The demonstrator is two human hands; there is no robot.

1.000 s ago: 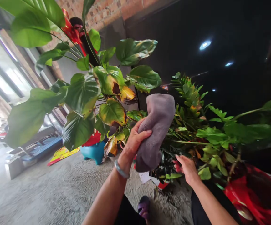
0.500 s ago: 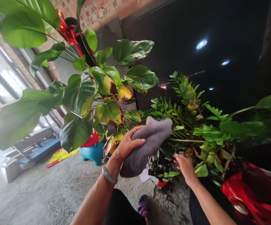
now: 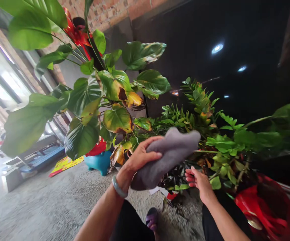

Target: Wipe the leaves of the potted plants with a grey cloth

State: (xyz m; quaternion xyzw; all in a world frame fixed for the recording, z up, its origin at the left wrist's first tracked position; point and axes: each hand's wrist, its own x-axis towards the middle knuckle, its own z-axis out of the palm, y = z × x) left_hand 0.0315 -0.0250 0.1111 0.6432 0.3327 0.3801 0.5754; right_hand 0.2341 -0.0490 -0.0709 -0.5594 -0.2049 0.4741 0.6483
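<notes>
My left hand (image 3: 137, 159) grips a grey cloth (image 3: 168, 154), thumb over its top, and holds it against the small-leaved green plant (image 3: 210, 134). My right hand (image 3: 197, 180) is lower and to the right, fingers stretched out flat among the plant's lower dark leaves, holding nothing that I can see. A jade bangle (image 3: 118, 187) sits on my left wrist. To the left rises a big-leaved plant (image 3: 94, 93) with yellow and brown patches on some leaves.
A red pot or wrapping (image 3: 268, 207) stands at the lower right. A turquoise pot (image 3: 100, 162) and red ribbon sit under the big plant. The ground is rough concrete (image 3: 47, 207). A dark wall is behind; my sandalled foot (image 3: 152, 219) shows below.
My left hand has brought the cloth down from an upright hold and swept it rightward over the small-leaved plant. My right hand has stayed low among the leaves.
</notes>
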